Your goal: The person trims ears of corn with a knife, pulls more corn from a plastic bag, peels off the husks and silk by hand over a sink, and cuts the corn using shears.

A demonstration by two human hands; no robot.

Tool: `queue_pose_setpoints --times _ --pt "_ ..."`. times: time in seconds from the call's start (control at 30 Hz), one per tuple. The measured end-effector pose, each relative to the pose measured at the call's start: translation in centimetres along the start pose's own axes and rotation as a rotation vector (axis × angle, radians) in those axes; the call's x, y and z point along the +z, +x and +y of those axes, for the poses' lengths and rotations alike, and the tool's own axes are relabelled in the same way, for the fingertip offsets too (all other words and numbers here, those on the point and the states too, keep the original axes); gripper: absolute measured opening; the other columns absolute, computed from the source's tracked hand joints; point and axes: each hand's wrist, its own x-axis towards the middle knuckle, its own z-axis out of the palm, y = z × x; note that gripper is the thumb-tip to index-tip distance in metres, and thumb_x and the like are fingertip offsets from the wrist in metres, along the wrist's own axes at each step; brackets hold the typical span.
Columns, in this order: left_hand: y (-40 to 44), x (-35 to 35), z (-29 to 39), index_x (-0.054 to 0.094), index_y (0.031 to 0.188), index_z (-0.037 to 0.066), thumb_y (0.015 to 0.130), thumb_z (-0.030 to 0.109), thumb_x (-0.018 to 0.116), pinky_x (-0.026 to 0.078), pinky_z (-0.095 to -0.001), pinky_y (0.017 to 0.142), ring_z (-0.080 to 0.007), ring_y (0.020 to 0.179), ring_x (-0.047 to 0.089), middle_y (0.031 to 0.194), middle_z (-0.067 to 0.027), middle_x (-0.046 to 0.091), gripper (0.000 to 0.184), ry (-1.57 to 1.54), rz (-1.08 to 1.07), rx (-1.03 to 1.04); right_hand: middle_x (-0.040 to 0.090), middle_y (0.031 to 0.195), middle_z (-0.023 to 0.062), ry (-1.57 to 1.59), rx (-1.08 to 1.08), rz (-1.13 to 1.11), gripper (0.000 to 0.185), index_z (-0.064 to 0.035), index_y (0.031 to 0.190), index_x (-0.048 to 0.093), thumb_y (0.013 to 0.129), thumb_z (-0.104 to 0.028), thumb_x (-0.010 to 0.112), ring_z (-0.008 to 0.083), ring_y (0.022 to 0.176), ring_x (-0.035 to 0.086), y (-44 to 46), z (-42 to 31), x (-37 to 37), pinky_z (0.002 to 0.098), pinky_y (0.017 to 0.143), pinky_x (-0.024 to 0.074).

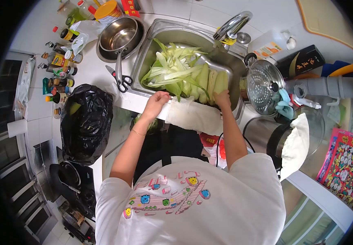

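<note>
In the steel sink [145,61] lies a pile of pale green husk leaves [174,67]. Several light green ears [202,81] rest side by side to the right of the pile. My right hand [222,99] is closed around the lower end of the rightmost ear [221,83]. Over the counter's front edge, my left hand [157,103] has its fingers curled together; whatever is between them, if anything, is too small to make out. A whitish cloth [194,116] hangs over the sink's front edge between my hands.
Left of the sink are a saucepan [119,36], scissors [122,79] and a black plastic bag [87,126]. A faucet [234,25] arches over the back. At the right stand a glass lid [265,86] and a steel pot [262,132].
</note>
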Motion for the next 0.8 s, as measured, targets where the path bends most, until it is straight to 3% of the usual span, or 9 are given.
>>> queue_pose_setpoints --times 0.23,0.33,0.4,0.5,0.6,0.73,0.77,0.8 --pt "-1.3 -1.3 -0.2 0.061 0.101 -0.002 0.094 0.012 0.056 0.046 -0.0257 0.080 -0.0114 0.082 0.056 0.090 -0.0031 0.063 0.017 0.016 0.035 0.027 0.058 0.126 0.0184 -0.203 -0.011 -0.070 0.057 -0.0017 0.123 0.055 0.082 -0.039 0.066 0.0341 0.116 0.056 -1.3 -1.8 -0.9 0.0466 0.092 0.0469" --pt "-2.4 -3.4 -1.8 0.061 0.100 -0.002 0.092 0.014 0.059 0.046 -0.0257 0.079 -0.0116 0.081 0.056 0.089 -0.0026 0.063 0.017 0.020 0.082 0.098 0.061 0.121 0.0166 -0.292 -0.043 0.115 0.040 -0.0037 0.112 0.064 0.082 -0.031 0.061 0.0349 0.105 0.062 -1.4 -2.1 -0.6 0.0465 0.090 0.0488" --pt "-3.9 -5.0 -1.8 0.061 0.105 0.002 0.096 0.019 0.055 0.045 -0.0244 0.078 -0.0094 0.086 0.057 0.095 -0.0015 0.065 0.021 -0.029 0.106 0.151 0.063 0.112 0.0150 -0.281 -0.134 0.217 0.036 -0.0057 0.105 0.065 0.081 -0.032 0.062 0.0305 0.103 0.063 -4.9 -6.0 -1.6 0.0449 0.084 0.0501" --pt "-6.9 -8.6 0.0 0.062 0.101 0.003 0.096 0.020 0.056 0.045 -0.0230 0.073 -0.0072 0.081 0.058 0.093 -0.0018 0.065 0.019 -0.120 0.256 0.242 0.065 0.087 0.0138 -0.076 -0.629 0.519 0.021 -0.0026 0.095 0.064 0.087 -0.021 0.058 0.0315 0.077 0.063 -7.9 -10.0 1.3 0.0430 0.070 0.0496" --pt "-9.6 -14.3 0.8 0.065 0.086 0.004 0.096 0.023 0.057 0.042 -0.0196 0.062 -0.0063 0.067 0.054 0.076 0.0015 0.062 0.022 -0.248 0.495 0.355 0.063 0.082 0.0140 0.330 -0.934 0.296 0.014 -0.0022 0.092 0.064 0.086 -0.014 0.060 0.0308 0.074 0.062 -14.6 -16.6 4.9 0.0397 0.069 0.0492" --pt "-12.7 -24.5 -0.4 0.064 0.078 0.003 0.094 0.030 0.059 0.043 -0.0223 0.057 -0.0068 0.059 0.052 0.065 0.0022 0.058 0.032 -0.073 0.811 0.255 0.061 0.084 0.0148 0.541 -1.207 -0.256 0.009 -0.0027 0.092 0.063 0.085 -0.005 0.059 0.0291 0.075 0.061 -27.6 -23.9 9.7 0.0379 0.068 0.0483" --pt "-13.0 -26.6 -0.4 0.064 0.078 0.001 0.093 0.030 0.061 0.046 -0.0251 0.060 -0.0104 0.060 0.056 0.065 -0.0031 0.061 0.032 0.203 0.907 0.178 0.062 0.085 0.0133 0.486 -1.376 -0.281 0.009 -0.0018 0.093 0.063 0.085 -0.003 0.058 0.0274 0.076 0.061 -29.7 -25.5 10.8 0.0356 0.070 0.0480" --pt "-12.7 -29.5 -1.2 0.065 0.085 0.001 0.091 0.026 0.061 0.050 -0.0328 0.065 -0.0229 0.066 0.063 0.076 -0.0128 0.066 0.026 0.521 0.940 0.116 0.062 0.086 0.0118 0.426 -1.541 -0.305 0.010 -0.0010 0.094 0.063 0.085 -0.001 0.058 0.0256 0.077 0.061 -31.4 -27.0 12.0 0.0332 0.071 0.0476"
